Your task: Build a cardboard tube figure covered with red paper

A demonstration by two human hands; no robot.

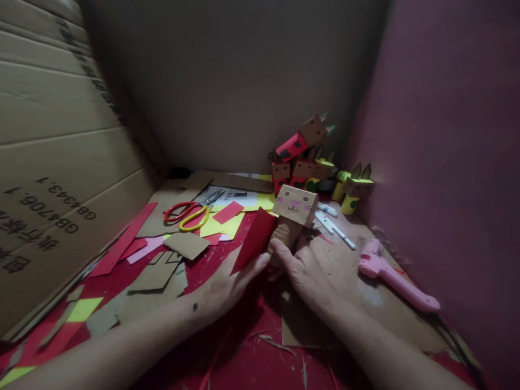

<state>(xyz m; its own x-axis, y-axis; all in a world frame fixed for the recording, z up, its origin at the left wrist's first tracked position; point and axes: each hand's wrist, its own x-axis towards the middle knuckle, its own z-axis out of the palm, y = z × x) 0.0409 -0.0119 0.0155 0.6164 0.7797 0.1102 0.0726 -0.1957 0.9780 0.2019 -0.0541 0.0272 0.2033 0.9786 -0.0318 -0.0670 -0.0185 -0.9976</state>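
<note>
A cardboard figure (pixel 295 205) with a box-shaped head and a drawn cat-like face stands tilted in front of me. My right hand (pixel 305 264) is closed around its tube body, thumb pressed to the front. From the left, my left hand (pixel 239 273) grips a red paper piece (pixel 257 235) that rises beside the figure. Its fingertips reach the base of the tube, and part of the fingers is hidden behind the paper.
Scissors (pixel 187 215) with red and yellow handles lie among paper and cardboard scraps (pixel 187 245). Finished figures (pixel 303 162) are stacked at the back. White markers (pixel 335 227) and a pink glue gun (pixel 396 276) lie to the right. A large cardboard sheet (pixel 60 135) stands left.
</note>
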